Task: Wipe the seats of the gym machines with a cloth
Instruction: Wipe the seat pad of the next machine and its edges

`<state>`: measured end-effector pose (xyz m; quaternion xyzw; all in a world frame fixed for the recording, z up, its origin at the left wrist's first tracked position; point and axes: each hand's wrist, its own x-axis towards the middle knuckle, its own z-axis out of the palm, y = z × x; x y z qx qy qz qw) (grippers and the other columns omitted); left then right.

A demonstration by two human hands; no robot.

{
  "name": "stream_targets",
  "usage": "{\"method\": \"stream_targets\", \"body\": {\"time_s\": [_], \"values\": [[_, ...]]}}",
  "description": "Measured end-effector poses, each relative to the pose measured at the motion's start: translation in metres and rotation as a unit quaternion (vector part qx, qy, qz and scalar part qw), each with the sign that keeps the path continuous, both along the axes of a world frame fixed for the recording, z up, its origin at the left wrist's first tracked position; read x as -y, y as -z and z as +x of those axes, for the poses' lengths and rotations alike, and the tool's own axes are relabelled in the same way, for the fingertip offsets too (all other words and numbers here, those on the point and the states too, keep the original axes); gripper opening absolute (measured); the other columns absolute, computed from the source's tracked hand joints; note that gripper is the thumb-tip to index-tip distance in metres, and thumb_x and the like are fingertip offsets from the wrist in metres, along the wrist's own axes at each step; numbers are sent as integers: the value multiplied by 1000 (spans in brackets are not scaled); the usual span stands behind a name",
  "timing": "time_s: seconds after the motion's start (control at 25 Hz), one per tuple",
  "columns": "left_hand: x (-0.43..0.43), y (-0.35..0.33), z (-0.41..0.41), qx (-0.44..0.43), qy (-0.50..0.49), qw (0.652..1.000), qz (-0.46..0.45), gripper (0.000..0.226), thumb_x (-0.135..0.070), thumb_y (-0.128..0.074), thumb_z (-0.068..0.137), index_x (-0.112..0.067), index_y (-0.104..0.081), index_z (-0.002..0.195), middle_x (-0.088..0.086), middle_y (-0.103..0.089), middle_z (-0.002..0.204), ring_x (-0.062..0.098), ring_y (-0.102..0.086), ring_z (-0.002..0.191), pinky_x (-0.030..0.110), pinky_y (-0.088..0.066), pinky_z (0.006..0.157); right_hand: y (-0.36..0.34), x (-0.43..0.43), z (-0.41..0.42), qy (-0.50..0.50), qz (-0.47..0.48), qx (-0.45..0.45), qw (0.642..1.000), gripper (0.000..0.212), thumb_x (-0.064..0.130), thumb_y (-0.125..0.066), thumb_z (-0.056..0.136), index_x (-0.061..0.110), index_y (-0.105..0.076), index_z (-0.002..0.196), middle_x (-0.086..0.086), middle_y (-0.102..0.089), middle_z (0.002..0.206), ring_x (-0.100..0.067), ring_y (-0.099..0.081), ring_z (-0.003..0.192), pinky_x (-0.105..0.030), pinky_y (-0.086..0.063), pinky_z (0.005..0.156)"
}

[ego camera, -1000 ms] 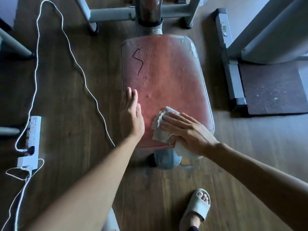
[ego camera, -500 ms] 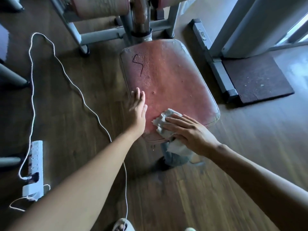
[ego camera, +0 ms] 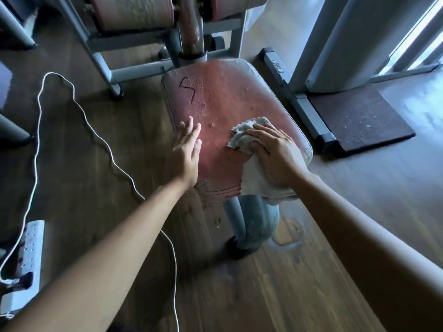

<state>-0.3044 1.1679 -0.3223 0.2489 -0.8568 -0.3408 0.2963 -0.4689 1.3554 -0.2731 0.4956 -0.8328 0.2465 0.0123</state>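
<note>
Now my flat right hand (ego camera: 275,155) has slid the cloth (ego camera: 243,137) to 4 o'clock on the seat (ego camera: 230,97), my open left hand (ego camera: 185,155) resting at 8, so the far half is left.

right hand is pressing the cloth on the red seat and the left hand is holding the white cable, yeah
Not quite: the left hand holds nothing. In the head view it lies flat at the left edge of the seat, with the white cable on the floor apart from it. The right hand presses the cloth on the seat.

Small gym room: worn red padded seat (ego camera: 235,99) on grey steel machine frame (ego camera: 141,71), roller pads (ego camera: 134,10) behind, rubber mat (ego camera: 359,116) under neighbouring machine base (ego camera: 335,44), wood-plank floor (ego camera: 311,271).
</note>
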Motion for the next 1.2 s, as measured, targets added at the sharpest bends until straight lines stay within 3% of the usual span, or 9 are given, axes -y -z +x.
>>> {"method": "stream_targets", "body": {"time_s": [0.16,0.28,0.4,0.52,0.6,0.68,0.8,0.92,1.2], "values": [[6,3,-1,-6,-5,1000,-12,47,-26,-37,102,-9,-55,141,10,-41,155,28,-31,149,44,-30,121,-12,-13,19,17,-57,44,997,31,22,-58,101,24,-67,130,10,-64,133,-12,-58,123,-19,-42,105],[7,4,-4,1,-6,1000,10,49,-26,-37,98,-8,-57,139,13,-41,154,29,-31,148,38,-26,122,-21,-48,55,113,-164,91,976,36,13,-59,99,20,-65,134,16,-59,133,2,-52,121,-1,-33,99],[8,-3,-1,23,1,1000,1,52,-29,-33,96,-7,-61,135,16,-45,152,34,-32,147,37,-24,121,5,-75,108,272,-285,158,906,39,10,-56,99,20,-62,137,9,-59,139,-1,-51,127,-9,-36,103],[0,-16,6,55,90,989,-105,44,-25,-38,97,-10,-68,125,14,-55,143,38,-42,141,43,-26,119,41,-58,164,355,-348,228,837,37,10,-55,101,15,-63,136,-4,-58,143,-5,-49,133,-10,-32,105],[-7,-19,11,71,152,980,-104,45,-28,-39,98,-10,-63,133,11,-49,149,33,-35,146,39,-18,121,52,-30,191,371,-396,249,802,30,15,-57,102,12,-67,130,-11,-56,127,13,-46,117,0,-29,96],[-9,-18,14,78,161,980,-88,45,-26,-40,101,-12,-55,141,7,-40,157,27,-25,151,35,-10,122,54,-2,208,372,-436,278,771,28,15,-59,101,10,-68,127,-7,-49,113,4,-52,105,4,-30,86],[-7,-17,15,75,163,981,-70,42,-21,-42,104,-13,-52,143,4,-39,157,24,-23,151,32,-8,121,55,28,219,373,-458,286,754,31,21,-59,99,11,-69,126,-3,-50,110,-17,-59,102,-7,-41,88],[-6,-14,14,46,160,984,-63,45,-25,-40,99,-14,-57,139,2,-46,153,22,-29,149,25,-11,117,62,35,228,333,-460,246,785,40,31,-55,94,18,-67,130,-4,-51,116,-26,-57,108,-30,-51,93],[-2,-2,11,1,151,987,-60,43,-24,-39,98,-16,-63,133,-1,-53,147,21,-37,144,30,-16,119,69,31,192,395,-466,214,762,47,7,-56,92,9,-60,138,-8,-50,124,-22,-52,113,-28,-46,99]]}}
